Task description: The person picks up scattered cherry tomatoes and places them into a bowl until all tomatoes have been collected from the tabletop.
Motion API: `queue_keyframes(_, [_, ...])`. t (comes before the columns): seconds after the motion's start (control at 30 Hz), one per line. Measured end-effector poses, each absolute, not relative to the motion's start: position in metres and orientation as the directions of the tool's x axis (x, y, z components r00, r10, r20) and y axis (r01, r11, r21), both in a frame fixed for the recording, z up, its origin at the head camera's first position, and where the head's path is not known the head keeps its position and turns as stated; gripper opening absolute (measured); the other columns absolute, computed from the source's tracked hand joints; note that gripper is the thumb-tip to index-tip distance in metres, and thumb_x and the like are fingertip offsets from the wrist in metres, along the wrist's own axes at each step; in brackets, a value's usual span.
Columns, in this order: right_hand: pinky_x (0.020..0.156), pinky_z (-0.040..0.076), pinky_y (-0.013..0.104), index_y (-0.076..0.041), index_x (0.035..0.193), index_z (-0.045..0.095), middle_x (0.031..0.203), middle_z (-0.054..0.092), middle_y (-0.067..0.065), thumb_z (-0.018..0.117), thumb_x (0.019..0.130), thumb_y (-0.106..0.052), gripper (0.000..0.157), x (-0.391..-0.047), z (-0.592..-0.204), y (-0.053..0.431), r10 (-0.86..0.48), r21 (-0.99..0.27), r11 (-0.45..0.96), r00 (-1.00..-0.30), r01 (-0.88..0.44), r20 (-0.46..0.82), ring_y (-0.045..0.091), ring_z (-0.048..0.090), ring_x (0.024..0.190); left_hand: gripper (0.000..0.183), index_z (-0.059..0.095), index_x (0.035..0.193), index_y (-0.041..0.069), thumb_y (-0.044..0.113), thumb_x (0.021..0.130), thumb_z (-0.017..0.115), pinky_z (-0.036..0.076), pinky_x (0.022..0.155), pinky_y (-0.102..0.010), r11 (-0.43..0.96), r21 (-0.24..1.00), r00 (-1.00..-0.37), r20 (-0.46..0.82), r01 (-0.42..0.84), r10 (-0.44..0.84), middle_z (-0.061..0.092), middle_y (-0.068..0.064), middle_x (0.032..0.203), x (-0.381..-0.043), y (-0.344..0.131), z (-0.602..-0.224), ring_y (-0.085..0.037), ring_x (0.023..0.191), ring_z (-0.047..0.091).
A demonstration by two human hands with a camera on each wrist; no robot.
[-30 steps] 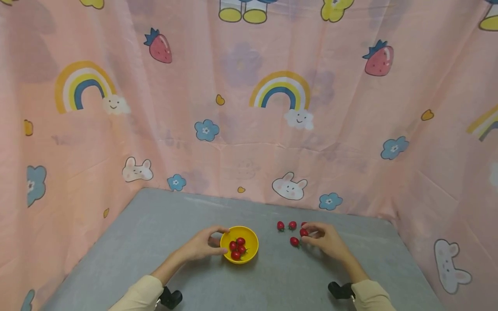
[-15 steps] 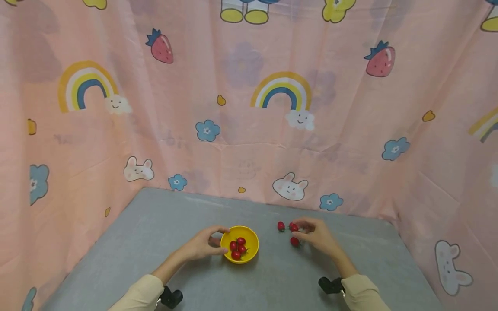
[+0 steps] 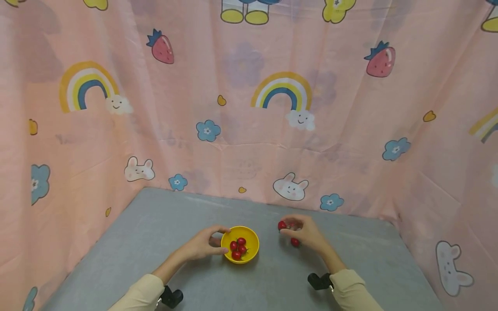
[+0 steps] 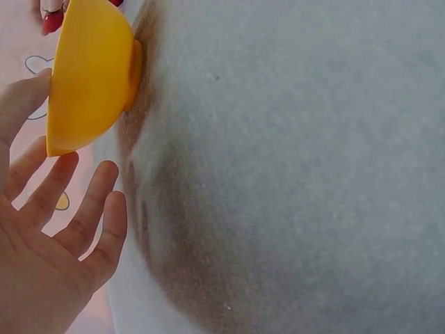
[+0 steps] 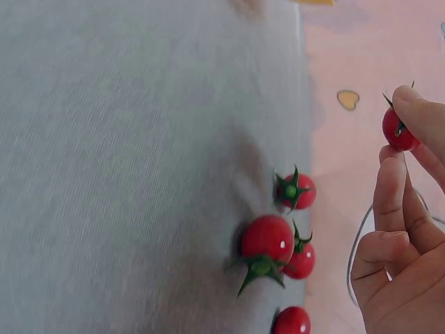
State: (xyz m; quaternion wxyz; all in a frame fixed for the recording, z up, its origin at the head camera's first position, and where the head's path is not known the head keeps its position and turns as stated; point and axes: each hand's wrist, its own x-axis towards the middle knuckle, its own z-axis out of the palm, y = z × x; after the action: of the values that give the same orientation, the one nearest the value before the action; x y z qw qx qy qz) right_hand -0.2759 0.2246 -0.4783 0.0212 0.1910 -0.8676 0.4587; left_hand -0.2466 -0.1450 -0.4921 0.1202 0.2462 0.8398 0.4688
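My left hand [image 3: 204, 244] holds the yellow bowl [image 3: 253, 247] by its left side, thumb and index finger at the rim. In the left wrist view its other fingers spread below the bowl [image 4: 94, 76]. Several cherry tomatoes [image 3: 236, 255] with green stems lie inside the bowl. To the right, my right hand [image 3: 309, 233] pinches a cherry tomato [image 5: 398, 131] between thumb and fingertips, raised off the table. Beneath that hand several more cherry tomatoes [image 5: 268, 240] rest on the table, partly hidden by the hand in the head view.
The grey table [image 3: 186, 285] ends at a pink patterned curtain [image 3: 218, 168] behind and at the sides. Black wrist devices [image 3: 320, 281] sit at both wrists, by the cream sleeves [image 3: 352, 289].
My right hand has moved left over the tomatoes on the table, carrying the pinched cherry tomato toward the bowl. The left hand and the bowl have stayed in place.
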Motion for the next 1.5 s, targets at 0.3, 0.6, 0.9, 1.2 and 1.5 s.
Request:
queue_keyframes(0.3, [0.073, 0.056, 0.029, -0.006, 0.116, 0.073, 0.106, 0.071, 0.006, 0.081, 0.089, -0.016, 0.029, -0.278, -0.475, 0.206, -0.355, -0.810, 0.460, -0.912, -0.363, 0.207, 0.027, 0.061, 0.083, 0.053, 0.057, 0.138, 0.006, 0.021, 0.092, 0.078, 0.055, 0.091, -0.047, 0.436, 0.853, -0.849, 0.015, 0.287, 0.529, 0.056, -0.014, 0.140, -0.246, -0.144, -0.492, -0.023, 0.105, 0.067])
queue_keyframes(0.6, [0.075, 0.054, 0.029, -0.006, 0.114, 0.074, 0.104, 0.072, 0.002, 0.082, 0.088, -0.016, 0.029, -0.278, -0.473, 0.184, -0.390, -0.802, 0.435, -0.888, -0.410, 0.242, 0.024, 0.061, 0.084, 0.054, 0.056, 0.138, 0.005, 0.022, 0.092, 0.078, 0.055, 0.091, -0.045, 0.429, 0.853, -0.844, 0.027, 0.298, 0.535, 0.056, -0.014, 0.140, -0.246, -0.144, -0.492, -0.022, 0.104, 0.068])
queue_keyframes(0.9, [0.076, 0.055, 0.033, -0.005, 0.115, 0.073, 0.105, 0.071, 0.003, 0.080, 0.090, -0.014, 0.027, -0.275, -0.473, 0.173, -0.479, -0.801, 0.386, -0.841, -0.459, 0.251, 0.029, 0.062, 0.087, 0.054, 0.056, 0.139, 0.006, 0.023, 0.092, 0.078, 0.054, 0.092, -0.046, 0.427, 0.857, -0.847, 0.021, 0.289, 0.531, 0.056, -0.014, 0.140, -0.245, -0.144, -0.491, -0.024, 0.106, 0.067])
queue_keyframes(1.2, [0.080, 0.055, 0.036, -0.004, 0.114, 0.073, 0.103, 0.070, 0.000, 0.081, 0.089, -0.018, 0.030, -0.269, -0.472, 0.164, -0.509, -0.808, 0.396, -0.837, -0.436, 0.203, 0.025, 0.062, 0.090, 0.053, 0.056, 0.139, 0.006, 0.020, 0.093, 0.078, 0.056, 0.090, -0.044, 0.429, 0.855, -0.847, 0.021, 0.291, 0.532, 0.055, -0.015, 0.140, -0.246, -0.145, -0.491, -0.022, 0.102, 0.068])
queue_keyframes(1.5, [0.080, 0.055, 0.039, -0.010, 0.113, 0.074, 0.103, 0.070, -0.001, 0.081, 0.090, -0.017, 0.025, -0.265, -0.478, 0.159, -0.534, -0.808, 0.399, -0.826, -0.433, 0.179, 0.027, 0.062, 0.092, 0.053, 0.056, 0.139, 0.007, 0.022, 0.093, 0.078, 0.055, 0.090, -0.045, 0.433, 0.855, -0.847, 0.012, 0.284, 0.532, 0.055, -0.014, 0.141, -0.246, -0.145, -0.491, -0.022, 0.103, 0.068])
